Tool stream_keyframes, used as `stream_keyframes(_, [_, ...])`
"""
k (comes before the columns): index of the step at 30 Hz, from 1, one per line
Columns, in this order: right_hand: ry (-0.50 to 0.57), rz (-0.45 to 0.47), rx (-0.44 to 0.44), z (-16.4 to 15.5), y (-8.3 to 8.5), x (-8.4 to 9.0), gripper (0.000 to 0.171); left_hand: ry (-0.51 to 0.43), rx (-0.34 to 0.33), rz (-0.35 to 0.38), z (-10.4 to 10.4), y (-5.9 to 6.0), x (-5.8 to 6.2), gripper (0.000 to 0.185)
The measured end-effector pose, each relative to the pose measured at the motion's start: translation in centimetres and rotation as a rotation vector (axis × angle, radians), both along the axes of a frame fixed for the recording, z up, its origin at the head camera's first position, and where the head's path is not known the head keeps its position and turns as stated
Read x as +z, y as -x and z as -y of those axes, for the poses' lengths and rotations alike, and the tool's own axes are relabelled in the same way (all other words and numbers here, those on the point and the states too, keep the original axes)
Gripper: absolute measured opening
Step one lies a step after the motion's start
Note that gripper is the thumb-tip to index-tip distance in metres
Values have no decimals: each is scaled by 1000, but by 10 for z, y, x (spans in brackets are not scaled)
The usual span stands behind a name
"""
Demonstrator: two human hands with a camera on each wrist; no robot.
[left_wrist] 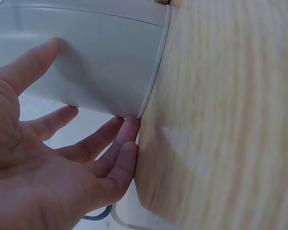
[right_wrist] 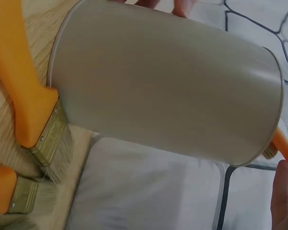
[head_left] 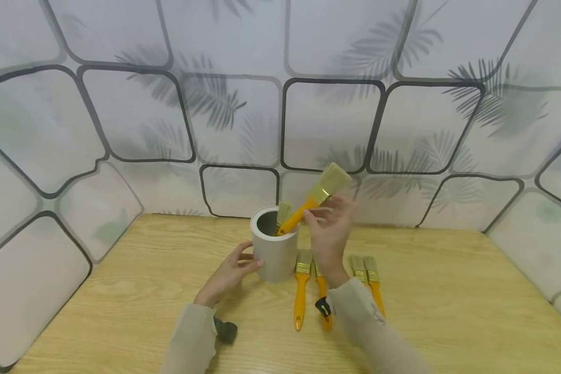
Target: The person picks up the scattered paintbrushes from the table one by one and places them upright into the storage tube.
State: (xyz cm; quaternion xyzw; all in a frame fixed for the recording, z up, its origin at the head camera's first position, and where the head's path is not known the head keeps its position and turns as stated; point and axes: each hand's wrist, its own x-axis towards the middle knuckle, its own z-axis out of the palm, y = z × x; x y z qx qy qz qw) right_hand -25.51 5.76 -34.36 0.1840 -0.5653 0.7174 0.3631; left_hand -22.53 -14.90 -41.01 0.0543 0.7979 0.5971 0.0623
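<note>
A grey cylindrical container point(head_left: 276, 249) stands upright on a light wooden table point(head_left: 449, 311), near the table's far edge and roughly at the centre of the head view. Leaning out of its open mouth toward 2 o'clock is a paintbrush point(head_left: 314, 198) with an orange handle, brass-coloured ferrule and pale bristles uppermost; its handle end sits inside the container, beside a second brush head point(head_left: 283, 212) that shows just above the rim. The right hand point(head_left: 329, 236) is raised at 3 o'clock of the container, fingers loosely spread and relaxed beneath the leaning brush; whether the fingertips touch the handle cannot be told, and no closed grasp is visible. The left hand point(head_left: 226, 275) rests at 8 o'clock of the container, its thumb and extended fingers laid against the grey wall to steady it, the fingers straight rather than wrapped, as the left wrist view confirms point(left_wrist: 62, 158). On the table at 4 to 5 o'clock of the container lie four further orange-handled brushes point(head_left: 301, 291), bristles pointing away from the person, two partly hidden behind the right forearm. Both arms wear beige sleeves point(head_left: 374, 332). A pale wall patterned with dark rounded outlines and leaf shadows point(head_left: 327, 124) encloses the table at 12 o'clock.
</note>
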Motion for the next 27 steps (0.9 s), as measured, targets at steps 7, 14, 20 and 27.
stream_keyframes(7, [-354, -212, -156, 8, -1, -11, 47, -6, 2, 8, -1, -3, -1, 68])
stream_keyframes(14, [-488, -389, -192, 1, 1, -10, 22, 0, 7, 7, -1, -2, -1, 68])
stream_keyframes(20, [-503, -308, -250, -23, -1, -6, 22, -1, -1, 3, -1, 0, -3, 69])
stream_keyframes(27, [-587, -115, -325, -60, -2, -4, 19, 5, 3, 0, 1, 3, -3, 68])
